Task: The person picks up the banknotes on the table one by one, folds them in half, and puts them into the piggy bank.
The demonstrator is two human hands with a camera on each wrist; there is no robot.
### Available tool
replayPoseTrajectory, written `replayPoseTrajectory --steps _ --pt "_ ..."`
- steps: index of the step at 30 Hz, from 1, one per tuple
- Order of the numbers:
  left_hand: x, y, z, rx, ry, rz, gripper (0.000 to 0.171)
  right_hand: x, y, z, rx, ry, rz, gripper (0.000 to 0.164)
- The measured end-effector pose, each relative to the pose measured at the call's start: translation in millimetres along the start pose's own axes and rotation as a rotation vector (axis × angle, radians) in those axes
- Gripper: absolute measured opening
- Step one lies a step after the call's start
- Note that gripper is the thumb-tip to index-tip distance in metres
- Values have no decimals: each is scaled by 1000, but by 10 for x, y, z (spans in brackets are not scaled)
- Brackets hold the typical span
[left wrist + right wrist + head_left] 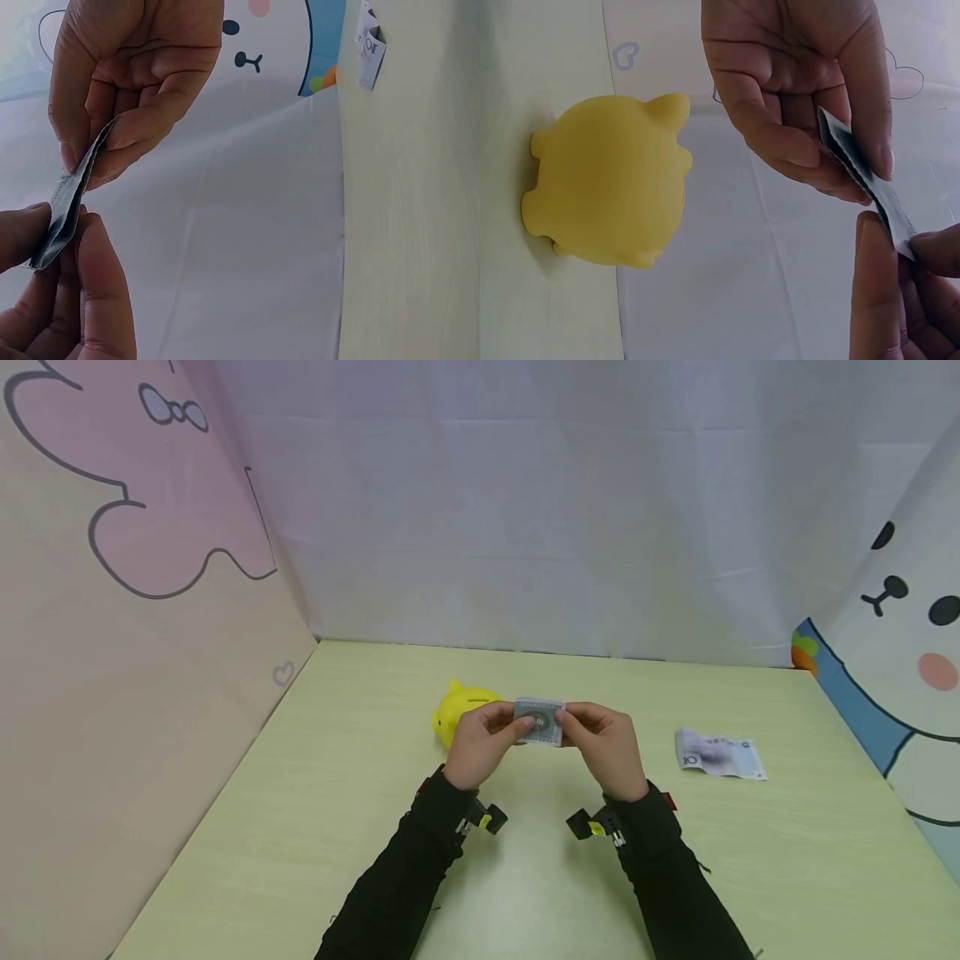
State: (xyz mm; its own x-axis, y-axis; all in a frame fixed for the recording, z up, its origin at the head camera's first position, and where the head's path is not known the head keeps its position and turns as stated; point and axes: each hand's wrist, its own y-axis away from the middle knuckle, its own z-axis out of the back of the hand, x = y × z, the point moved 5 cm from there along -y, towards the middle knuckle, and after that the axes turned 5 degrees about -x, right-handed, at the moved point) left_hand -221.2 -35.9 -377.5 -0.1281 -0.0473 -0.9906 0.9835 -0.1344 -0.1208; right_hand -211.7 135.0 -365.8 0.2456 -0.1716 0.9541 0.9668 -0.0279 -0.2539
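A folded greenish-grey banknote point(540, 722) is held up between the two hands, above the table. My left hand point(483, 746) pinches its left end between thumb and fingers. On its right end, my right hand point(603, 750) has a matching pinch. Seen edge-on in the right wrist view, the folded note point(876, 191) shows its layers lying close together. Just behind the left hand stands a yellow piggy bank point(459, 703), partly hidden by that hand in the head view. A slot is visible on its top.
To the right of the hands, a creased banknote point(722, 756) marked 10 lies on the pale wooden table point(360, 827). A white curtain point(540, 527) closes off the back. Cartoon-printed panels stand on the left point(150, 693) and right point(892, 693).
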Motion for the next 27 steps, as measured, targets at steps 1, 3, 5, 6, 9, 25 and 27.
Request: replayPoseTrajectory --steps 1,3,5,6,9,25,27 --pt "0 0 0 -1 2 2 28 0 0 1 2 -1 2 22" --pt "2 -5 -1 -1 5 6 27 1 -2 3 4 -2 7 22" --pt "-5 -4 -1 -2 11 6 27 1 -5 6 4 -5 9 22" --pt "-6 -5 0 -2 13 5 26 0 -6 8 4 -6 10 22" --pt "-11 -6 1 -1 21 3 25 -4 -9 10 4 -9 9 22" --pt "-32 -7 41 -51 -3 -13 23 10 -4 -13 34 -49 -9 22" --pt "-41 -7 51 -65 -9 -16 22 10 -2 -25 54 -54 -8 22"
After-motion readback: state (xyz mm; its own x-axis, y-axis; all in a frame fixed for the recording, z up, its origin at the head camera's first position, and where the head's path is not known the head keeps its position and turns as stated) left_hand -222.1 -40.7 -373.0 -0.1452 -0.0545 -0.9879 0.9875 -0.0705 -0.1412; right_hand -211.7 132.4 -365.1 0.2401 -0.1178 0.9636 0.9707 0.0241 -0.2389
